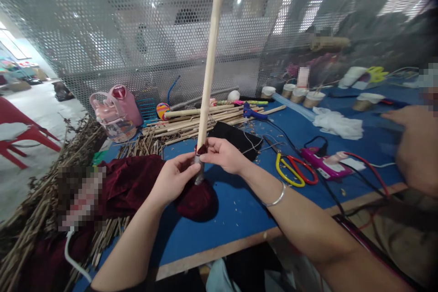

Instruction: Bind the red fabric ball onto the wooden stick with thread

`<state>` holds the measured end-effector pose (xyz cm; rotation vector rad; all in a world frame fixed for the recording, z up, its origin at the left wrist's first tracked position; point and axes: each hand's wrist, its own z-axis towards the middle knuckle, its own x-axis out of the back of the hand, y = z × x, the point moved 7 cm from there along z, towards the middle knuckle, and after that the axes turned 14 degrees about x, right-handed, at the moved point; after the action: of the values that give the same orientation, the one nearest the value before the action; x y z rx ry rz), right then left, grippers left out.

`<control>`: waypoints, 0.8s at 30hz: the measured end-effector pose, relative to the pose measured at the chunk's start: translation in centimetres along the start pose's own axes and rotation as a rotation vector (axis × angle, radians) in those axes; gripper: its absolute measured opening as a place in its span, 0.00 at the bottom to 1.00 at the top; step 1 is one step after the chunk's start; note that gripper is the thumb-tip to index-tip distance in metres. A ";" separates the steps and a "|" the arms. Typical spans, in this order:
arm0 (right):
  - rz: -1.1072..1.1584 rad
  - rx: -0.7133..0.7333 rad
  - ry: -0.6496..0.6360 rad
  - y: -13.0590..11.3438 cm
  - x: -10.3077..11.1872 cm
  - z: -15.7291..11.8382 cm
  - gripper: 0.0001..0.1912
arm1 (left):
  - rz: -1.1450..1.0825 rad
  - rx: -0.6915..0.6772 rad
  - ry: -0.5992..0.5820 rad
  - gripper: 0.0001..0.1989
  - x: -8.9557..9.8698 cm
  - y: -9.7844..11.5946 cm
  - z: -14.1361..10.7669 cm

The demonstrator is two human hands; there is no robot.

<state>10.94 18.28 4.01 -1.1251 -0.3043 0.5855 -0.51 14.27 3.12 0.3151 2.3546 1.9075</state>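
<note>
A pale wooden stick (pixel 209 54) stands nearly upright, its lower end in a short grey tube (pixel 199 174). Dark red velvet cloth (pixel 201 149) puckers out at the tube's top around the stick. Below the tube, a round dark red velvet ball (pixel 197 201) rests on the blue table. My left hand (pixel 174 179) pinches the tube from the left, thumb in front. From the right, my right hand (pixel 221 156) is closed at the tube's rim, thumb and fingers by the cloth edge; its fingertips are partly hidden.
More dark red velvet (pixel 130 182) and dry stalks (pixel 37 219) lie left. Behind are wooden sticks (pixel 181 121), a pink jug (pixel 126 105) and a blue glue gun (pixel 253 112). Scissors (pixel 290 171), a purple power strip (pixel 325 164) and another person's arm (pixel 417 141) are right.
</note>
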 end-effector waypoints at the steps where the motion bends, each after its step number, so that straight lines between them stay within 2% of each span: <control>1: -0.053 0.008 0.034 0.0 0.2 0.0 0.18 | 0.064 -0.038 0.106 0.21 0.5 0.3 -0.2; 3: -0.122 0.010 0.067 0.2 0.2 0.1 0.18 | 0.171 -0.092 0.256 0.22 1.1 0.8 -0.6; 6: -0.177 -0.001 0.058 0.3 -0.2 0.1 0.17 | 0.254 -0.123 0.325 0.19 1.0 1.1 -0.9; 12: -0.245 0.053 0.059 -0.7 0.1 0.0 0.14 | 0.287 -0.147 0.387 0.15 1.4 1.1 -0.9; 14: -0.291 0.047 0.020 -0.8 0.1 -0.1 0.10 | 0.277 -0.155 0.404 0.15 1.6 1.1 -0.9; 17: -0.373 0.039 -0.040 -0.8 0.0 -0.1 0.10 | 0.266 -0.147 0.403 0.15 1.7 1.0 -0.8; 24: -0.333 0.091 -0.020 -1.5 -0.1 -0.3 0.10 | 0.231 -0.123 0.385 0.15 1.7 0.9 -0.7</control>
<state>11.47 17.55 5.25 -0.9553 -0.4670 0.3128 -2.17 14.16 4.27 0.2344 2.5046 2.3992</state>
